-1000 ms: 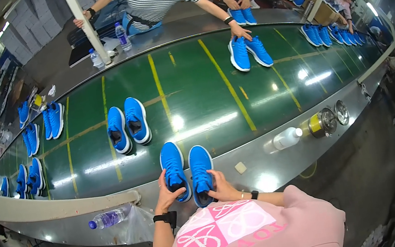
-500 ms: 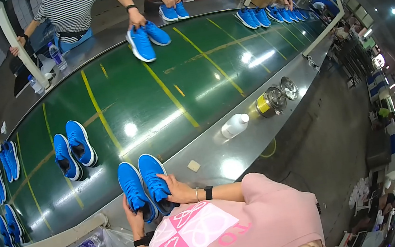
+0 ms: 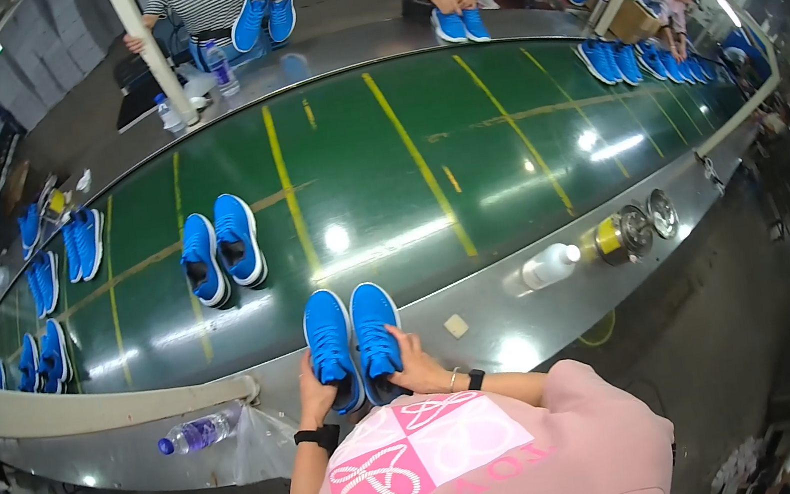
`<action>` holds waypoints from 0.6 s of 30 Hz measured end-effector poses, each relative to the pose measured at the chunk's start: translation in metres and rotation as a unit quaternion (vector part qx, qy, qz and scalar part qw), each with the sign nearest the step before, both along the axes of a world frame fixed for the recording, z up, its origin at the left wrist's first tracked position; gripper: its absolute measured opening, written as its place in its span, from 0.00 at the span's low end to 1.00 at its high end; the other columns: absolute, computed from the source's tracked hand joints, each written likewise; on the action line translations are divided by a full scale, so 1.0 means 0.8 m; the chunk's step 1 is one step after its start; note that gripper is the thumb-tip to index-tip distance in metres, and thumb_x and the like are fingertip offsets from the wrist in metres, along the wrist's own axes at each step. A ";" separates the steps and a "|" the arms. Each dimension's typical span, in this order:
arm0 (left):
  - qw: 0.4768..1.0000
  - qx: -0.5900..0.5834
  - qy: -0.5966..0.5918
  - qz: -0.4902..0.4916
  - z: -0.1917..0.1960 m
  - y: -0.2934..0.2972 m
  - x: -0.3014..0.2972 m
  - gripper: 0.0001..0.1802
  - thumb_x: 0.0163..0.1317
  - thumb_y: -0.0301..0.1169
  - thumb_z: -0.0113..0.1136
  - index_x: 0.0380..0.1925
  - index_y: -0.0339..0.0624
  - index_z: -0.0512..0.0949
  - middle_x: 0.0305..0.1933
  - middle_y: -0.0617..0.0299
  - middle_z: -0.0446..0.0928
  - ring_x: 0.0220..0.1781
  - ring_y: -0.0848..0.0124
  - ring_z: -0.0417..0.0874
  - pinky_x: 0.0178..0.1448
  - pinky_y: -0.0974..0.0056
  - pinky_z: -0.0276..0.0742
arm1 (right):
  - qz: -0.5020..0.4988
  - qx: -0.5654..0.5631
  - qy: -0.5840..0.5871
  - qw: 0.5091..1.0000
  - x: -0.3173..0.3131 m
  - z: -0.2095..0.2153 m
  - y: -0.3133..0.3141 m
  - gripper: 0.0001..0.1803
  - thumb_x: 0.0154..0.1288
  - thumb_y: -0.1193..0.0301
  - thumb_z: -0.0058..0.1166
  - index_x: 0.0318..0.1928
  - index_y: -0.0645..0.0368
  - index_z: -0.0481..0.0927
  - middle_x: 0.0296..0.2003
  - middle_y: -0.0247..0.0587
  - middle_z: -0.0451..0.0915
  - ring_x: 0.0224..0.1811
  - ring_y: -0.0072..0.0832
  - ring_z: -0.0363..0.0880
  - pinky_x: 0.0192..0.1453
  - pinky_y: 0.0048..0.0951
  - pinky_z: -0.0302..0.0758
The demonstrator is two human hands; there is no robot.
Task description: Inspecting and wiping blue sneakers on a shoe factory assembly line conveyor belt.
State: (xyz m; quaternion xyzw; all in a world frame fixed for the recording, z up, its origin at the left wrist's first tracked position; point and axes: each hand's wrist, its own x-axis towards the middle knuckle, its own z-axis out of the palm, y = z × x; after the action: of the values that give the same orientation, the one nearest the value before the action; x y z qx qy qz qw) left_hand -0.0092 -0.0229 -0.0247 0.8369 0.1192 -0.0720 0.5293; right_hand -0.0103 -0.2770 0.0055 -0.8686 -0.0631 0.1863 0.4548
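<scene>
at the belt's near edge, left hand (image 3: 316, 396) and right hand (image 3: 419, 370) clamp fingers on blue shoes (image 3: 353, 344).

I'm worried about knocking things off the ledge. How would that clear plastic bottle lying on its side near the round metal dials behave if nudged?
The clear bottle lies on its side on the smooth metal ledge, so it would probably roll readily. It looks largely empty, so likely light and easy to shift. The yellow-banded dial right beside its cap might stop it that way.
</scene>
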 end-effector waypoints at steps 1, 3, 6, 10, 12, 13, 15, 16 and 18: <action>1.000 -0.019 0.006 -0.006 0.000 0.002 -0.002 0.47 0.51 0.27 0.71 0.71 0.37 0.59 0.61 0.39 0.75 0.63 0.52 0.79 0.66 0.56 0.73 | -0.016 -0.004 -0.035 0.999 -0.001 -0.006 0.002 0.60 0.56 0.66 0.68 0.78 0.43 0.36 0.61 0.72 0.58 0.56 0.72 0.72 0.64 0.55 0.73; 0.999 -0.042 0.013 -0.014 0.004 0.006 -0.002 0.50 0.49 0.29 0.72 0.72 0.37 0.56 0.62 0.39 0.74 0.64 0.51 0.77 0.68 0.55 0.72 | -0.012 -0.006 -0.015 1.000 0.001 -0.012 0.006 0.60 0.56 0.65 0.68 0.78 0.45 0.36 0.62 0.73 0.57 0.59 0.71 0.69 0.65 0.55 0.72; 0.999 -0.020 0.024 -0.025 0.013 0.006 0.000 0.50 0.49 0.29 0.72 0.72 0.36 0.57 0.61 0.39 0.75 0.64 0.50 0.77 0.68 0.55 0.72 | -0.019 -0.018 0.046 0.999 0.006 -0.004 0.007 0.61 0.57 0.64 0.69 0.78 0.48 0.34 0.64 0.74 0.57 0.63 0.69 0.66 0.67 0.54 0.70; 0.999 -0.014 0.027 -0.011 -0.008 0.012 0.001 0.48 0.48 0.27 0.71 0.71 0.36 0.60 0.61 0.39 0.75 0.63 0.50 0.78 0.68 0.56 0.71 | -0.036 0.004 0.042 0.998 0.002 -0.019 0.009 0.60 0.58 0.65 0.67 0.78 0.46 0.34 0.62 0.73 0.60 0.60 0.72 0.69 0.65 0.53 0.72; 0.997 -0.052 0.060 0.000 -0.023 0.020 0.000 0.43 0.49 0.20 0.65 0.69 0.36 0.63 0.59 0.42 0.77 0.61 0.53 0.79 0.67 0.58 0.72 | -0.037 0.027 0.012 0.999 0.005 -0.027 0.007 0.57 0.59 0.65 0.66 0.78 0.49 0.37 0.65 0.71 0.60 0.63 0.65 0.69 0.66 0.50 0.71; 0.997 -0.052 0.063 0.006 -0.029 0.022 -0.002 0.43 0.49 0.20 0.65 0.69 0.36 0.63 0.59 0.42 0.77 0.61 0.53 0.79 0.67 0.58 0.72 | -0.042 0.049 -0.019 0.998 0.005 -0.028 0.005 0.55 0.60 0.66 0.65 0.78 0.51 0.41 0.68 0.69 0.59 0.66 0.59 0.68 0.67 0.47 0.70; 0.989 -0.141 -0.022 0.031 -0.039 0.026 -0.009 0.40 0.48 0.14 0.58 0.67 0.37 0.67 0.57 0.49 0.79 0.59 0.59 0.80 0.64 0.60 0.73 | -0.055 0.078 0.044 0.994 0.017 -0.011 -0.007 0.51 0.61 0.68 0.63 0.78 0.51 0.44 0.65 0.66 0.65 0.64 0.57 0.71 0.67 0.46 0.70; 0.989 -0.142 -0.018 0.033 -0.024 0.026 -0.006 0.40 0.48 0.14 0.58 0.67 0.37 0.67 0.57 0.49 0.79 0.59 0.59 0.80 0.64 0.60 0.73 | -0.079 0.106 0.104 0.986 0.020 0.000 -0.010 0.48 0.62 0.70 0.61 0.78 0.51 0.47 0.63 0.62 0.71 0.63 0.56 0.75 0.67 0.45 0.71; 0.943 -0.293 0.130 0.092 0.007 0.033 0.001 0.38 0.48 0.11 0.55 0.65 0.38 0.71 0.54 0.55 0.81 0.55 0.63 0.82 0.61 0.62 0.76 | -0.173 0.315 0.163 0.919 0.033 -0.039 -0.016 0.33 0.64 0.73 0.57 0.70 0.58 0.66 0.55 0.44 0.80 0.57 0.34 0.80 0.62 0.36 0.76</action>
State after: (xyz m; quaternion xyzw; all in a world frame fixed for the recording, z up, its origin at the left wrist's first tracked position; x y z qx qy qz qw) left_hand -0.0082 0.0034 -0.0194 0.6139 0.2372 -0.1633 0.7350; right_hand 0.0163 -0.2898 -0.0260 -0.6357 0.1076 0.2143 0.7338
